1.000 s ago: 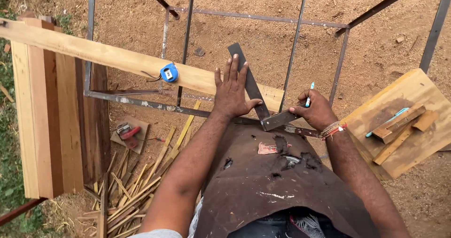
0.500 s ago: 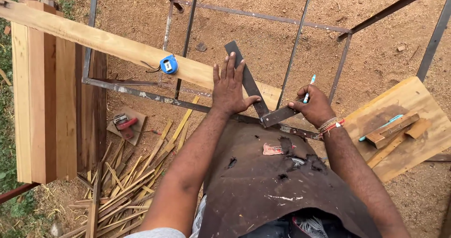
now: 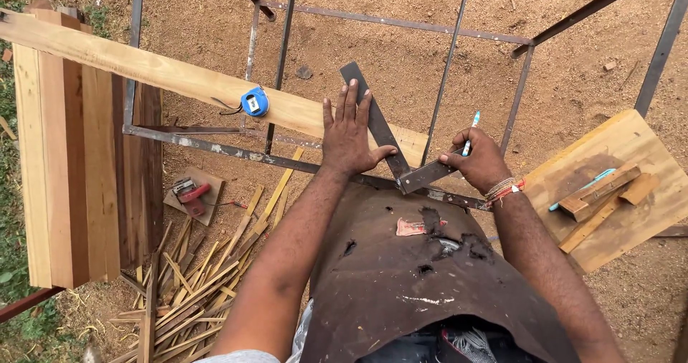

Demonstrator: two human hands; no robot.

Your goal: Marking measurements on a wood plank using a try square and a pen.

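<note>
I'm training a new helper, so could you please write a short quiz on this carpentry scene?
1. True or false: the left hand lies flat on the plank, against the square.
2. What does the right hand hold?
A. a hammer
B. a pen
C. a saw
3. Fill in: the blue tape measure rests on the ____.

Key:
1. True; its fingers are spread beside the square's long blade.
2. B; the same hand also steadies the square's short arm.
3. plank, to the left of the left hand.
</note>
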